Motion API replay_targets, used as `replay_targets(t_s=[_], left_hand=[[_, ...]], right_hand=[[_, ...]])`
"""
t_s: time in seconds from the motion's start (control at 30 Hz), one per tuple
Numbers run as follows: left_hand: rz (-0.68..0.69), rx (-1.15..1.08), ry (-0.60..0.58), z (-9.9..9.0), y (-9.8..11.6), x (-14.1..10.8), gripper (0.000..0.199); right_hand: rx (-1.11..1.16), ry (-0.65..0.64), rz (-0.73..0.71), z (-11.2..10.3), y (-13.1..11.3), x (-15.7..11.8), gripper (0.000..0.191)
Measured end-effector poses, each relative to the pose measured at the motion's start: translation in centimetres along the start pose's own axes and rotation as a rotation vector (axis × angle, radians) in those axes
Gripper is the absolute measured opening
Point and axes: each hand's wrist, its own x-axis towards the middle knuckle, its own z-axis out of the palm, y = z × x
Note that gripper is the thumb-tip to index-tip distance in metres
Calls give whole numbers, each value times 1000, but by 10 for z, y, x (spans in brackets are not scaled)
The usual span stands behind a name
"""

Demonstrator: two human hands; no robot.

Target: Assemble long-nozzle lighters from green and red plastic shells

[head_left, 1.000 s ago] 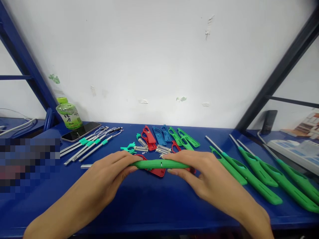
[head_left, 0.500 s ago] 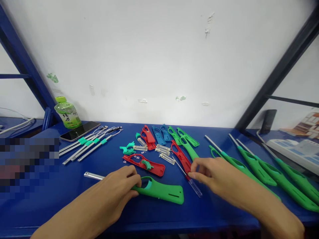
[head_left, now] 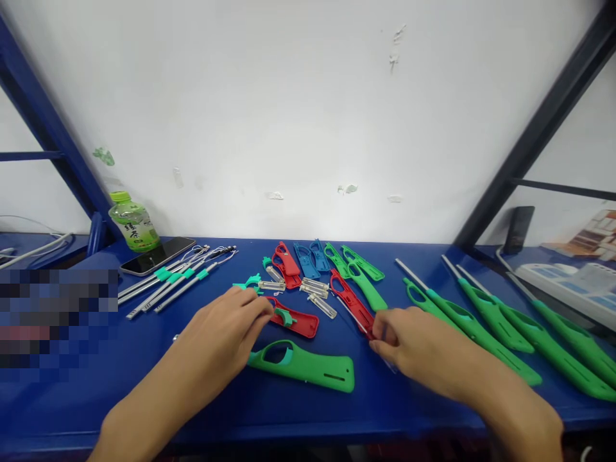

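My left hand (head_left: 231, 327) is closed, with bent fingertips at the loop end of a red lighter shell half (head_left: 301, 323) that carries a teal trigger (head_left: 285, 317). What they pinch is hidden. In front of it lies a green long-neck lighter (head_left: 312, 367), its metal tube partly behind my wrist. My right hand (head_left: 407, 333) closes its fingers on a screwdriver with a thin shaft (head_left: 355, 317) and a clear handle (head_left: 389, 366), mostly covered by the fingers. Another red shell half (head_left: 353, 303) lies under the shaft, beside a green shell half (head_left: 368, 287).
Several green lighters (head_left: 498, 340) lie at right. Metal tubes with wires (head_left: 180, 281), a phone (head_left: 156, 255) and a green bottle (head_left: 135, 224) are at left. Clear fuel tanks (head_left: 320, 305), blue shell halves (head_left: 305, 262) and green shell halves (head_left: 363, 263) lie at the back middle.
My left hand has let go of the green lighter and moved up to the red shell half. My right hand has closed around the screwdriver and shifted its shaft over the other red shell.
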Motion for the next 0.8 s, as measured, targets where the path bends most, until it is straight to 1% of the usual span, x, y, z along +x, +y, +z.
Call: replay_targets(t_s=[0.07,0.17,0.23,0.33,0.53,0.67,0.8], left_hand=[[-17,29,-7,0,0,15,34],[-22,74,-54,1,-4,37,30],[-21,104,-107,3,-8,50,18],[-4,140,-194,5,-12,65,40],[-46,227,-305,8,-15,84,41],[-64,269,-339,10,-17,91,40],[-53,279,-354,14,-19,95,40]], right_hand=[[-21,7,4,-4,3,-5,16],[-38,41,-2,-9,7,-14,16],[-42,68,-14,-11,8,-20,16],[-14,72,-48,-13,5,-27,17],[54,77,-88,-16,4,-29,18],[65,95,-93,-15,11,-29,16],[55,110,-95,-16,13,-31,15]])
